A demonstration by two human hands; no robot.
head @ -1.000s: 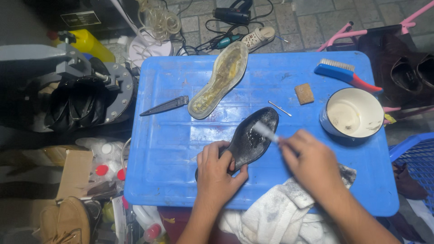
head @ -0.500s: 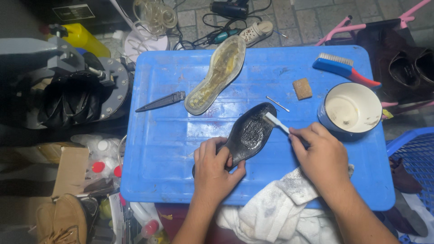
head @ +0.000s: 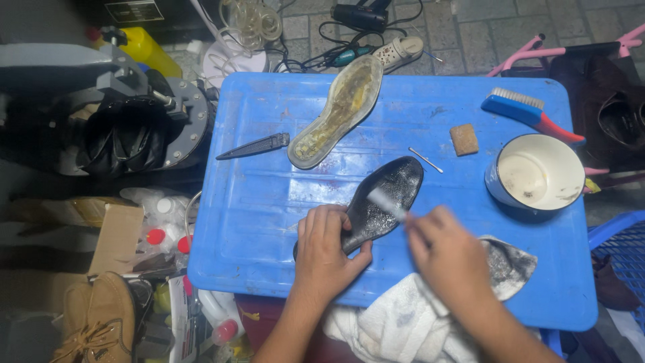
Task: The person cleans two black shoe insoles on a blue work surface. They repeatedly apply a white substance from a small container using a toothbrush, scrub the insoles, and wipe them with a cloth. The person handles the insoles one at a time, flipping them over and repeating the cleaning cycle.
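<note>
Pressing down on the heel end of a black shoe sole (head: 383, 202), the left hand (head: 326, 252) lies w/ fingers curled over it, pinning it to the blue worktop (head: 255, 202). Right hand (head: 450, 259) is closed round a thin pale brush (head: 390, 204), tip blurred, touching the sole's middle. Near the far edge: a yellowish sole (head: 339, 111), a dark knife (head: 255, 146) just left of it. At right, a white bowl (head: 537, 175) & a blue scrub brush (head: 527, 111). White cloth (head: 396, 323) under the right forearm.
</note>
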